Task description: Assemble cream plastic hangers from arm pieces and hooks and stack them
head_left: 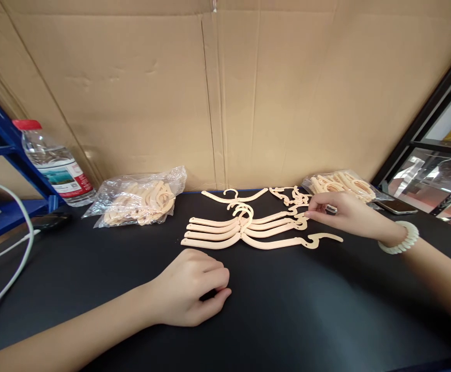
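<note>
Several cream plastic folding hangers (213,244) lie stacked in a row, their curved hooks overlapping in the middle. Small curved hook pieces sit at their right ends; the nearest hook piece (313,241) points right. My right hand (339,212), wearing a beaded bracelet (401,238), pinches a small hook piece (301,214) at the right end of a hanger farther back. My left hand (194,287) rests on the table in front of the hangers, fingers curled in with nothing visible in them. Another hanger (225,199) lies apart behind the stack.
A loose pile of small hook pieces (287,196) lies behind my right hand. Clear bags of hanger parts stand left (140,201) and right (341,183). A water bottle (60,173), white cable (26,227) and phone (398,205) are on the black table (287,310). Cardboard (151,93) walls the back.
</note>
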The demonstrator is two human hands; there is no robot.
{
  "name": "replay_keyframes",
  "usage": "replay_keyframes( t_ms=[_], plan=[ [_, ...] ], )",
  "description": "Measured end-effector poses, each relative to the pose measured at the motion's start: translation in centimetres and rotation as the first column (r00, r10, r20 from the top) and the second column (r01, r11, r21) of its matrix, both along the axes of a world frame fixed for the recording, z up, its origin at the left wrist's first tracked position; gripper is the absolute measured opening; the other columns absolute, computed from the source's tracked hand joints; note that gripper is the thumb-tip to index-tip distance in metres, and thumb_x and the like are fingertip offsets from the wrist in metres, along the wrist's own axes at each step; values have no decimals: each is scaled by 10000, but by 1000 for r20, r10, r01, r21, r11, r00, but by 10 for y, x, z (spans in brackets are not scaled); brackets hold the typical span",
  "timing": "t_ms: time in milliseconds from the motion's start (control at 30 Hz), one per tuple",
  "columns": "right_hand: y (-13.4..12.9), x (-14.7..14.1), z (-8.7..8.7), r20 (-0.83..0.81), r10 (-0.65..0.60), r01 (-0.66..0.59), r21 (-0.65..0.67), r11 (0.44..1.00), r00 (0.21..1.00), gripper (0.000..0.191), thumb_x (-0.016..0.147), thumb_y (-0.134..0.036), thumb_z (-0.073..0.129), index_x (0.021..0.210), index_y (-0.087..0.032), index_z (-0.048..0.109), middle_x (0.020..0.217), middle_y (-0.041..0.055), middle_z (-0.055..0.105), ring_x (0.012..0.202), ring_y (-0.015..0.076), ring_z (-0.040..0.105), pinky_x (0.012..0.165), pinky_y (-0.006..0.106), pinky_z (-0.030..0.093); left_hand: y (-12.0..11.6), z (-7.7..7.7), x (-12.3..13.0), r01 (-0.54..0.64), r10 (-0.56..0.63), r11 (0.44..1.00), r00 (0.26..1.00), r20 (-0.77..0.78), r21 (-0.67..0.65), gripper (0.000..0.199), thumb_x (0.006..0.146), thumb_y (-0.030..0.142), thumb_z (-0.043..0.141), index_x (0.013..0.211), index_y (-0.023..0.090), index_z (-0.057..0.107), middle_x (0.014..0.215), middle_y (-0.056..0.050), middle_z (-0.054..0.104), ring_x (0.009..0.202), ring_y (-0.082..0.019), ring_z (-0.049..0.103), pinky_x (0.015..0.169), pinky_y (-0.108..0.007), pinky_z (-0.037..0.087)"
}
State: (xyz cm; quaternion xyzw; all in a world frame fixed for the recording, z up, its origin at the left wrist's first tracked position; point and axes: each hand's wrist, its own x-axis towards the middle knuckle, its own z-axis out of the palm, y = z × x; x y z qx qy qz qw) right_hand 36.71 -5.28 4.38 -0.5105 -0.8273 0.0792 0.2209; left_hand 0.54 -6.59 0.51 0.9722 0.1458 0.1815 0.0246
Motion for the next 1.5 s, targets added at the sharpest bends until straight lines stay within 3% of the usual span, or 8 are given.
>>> replay_keyframes(
  t_ms=[467, 800, 1167, 1367, 1500],
  plan=[
    [3, 2, -5, 22, -16, 17, -54, 998, 1000, 322, 906, -476, 519, 771, -205, 629, 736, 29, 682, 668, 187, 622, 625, 302, 473, 0, 1, 1, -42, 40, 998, 996, -78, -35, 164, 885, 169, 455, 729, 215, 433, 641, 26, 540, 529, -131, 478, 510, -271, 308],
    [6, 6, -4, -4, -115, 115, -39, 993, 993, 380, 892, -533, 487, 758, -204, 625, 731, 45, 677, 660, 194, 610, 621, 316, 470, 1, 0, 0, -41, 42, 998, 999, -23, 48, 188, 901, 173, 453, 717, 210, 456, 606, 28, 520, 503, -128, 457, 487, -279, 301],
    [18, 19, -11, 7, -188, 188, 31, 982, 982, 269, 882, -431, 479, 812, -207, 610, 798, 56, 690, 741, 213, 638, 661, 317, 476, 0, -1, 0, -158, 143, 975, 984, 102, 157, 209, 898, 162, 478, 693, 200, 488, 576, 39, 508, 495, -116, 431, 495, -261, 328],
    [25, 23, -12, 31, -219, 216, 62, 974, 975, 239, 867, -384, 470, 852, -195, 617, 830, 70, 693, 783, 225, 645, 695, 329, 482, 1, 5, 2, -283, 221, 940, 930, 292, 190, 193, 899, 152, 492, 712, 197, 510, 567, 47, 504, 492, -104, 443, 505, -235, 338],
    [31, 14, -5, 72, -217, 215, 38, 976, 973, 216, 861, -318, 477, 920, -183, 635, 884, 68, 705, 823, 217, 654, 725, 318, 487, 6, 17, 3, -368, 324, 920, 908, 266, 137, 110, 893, 168, 469, 803, 202, 523, 726, 9, 599, 664, -140, 557, 584, -238, 409]
  ],
)
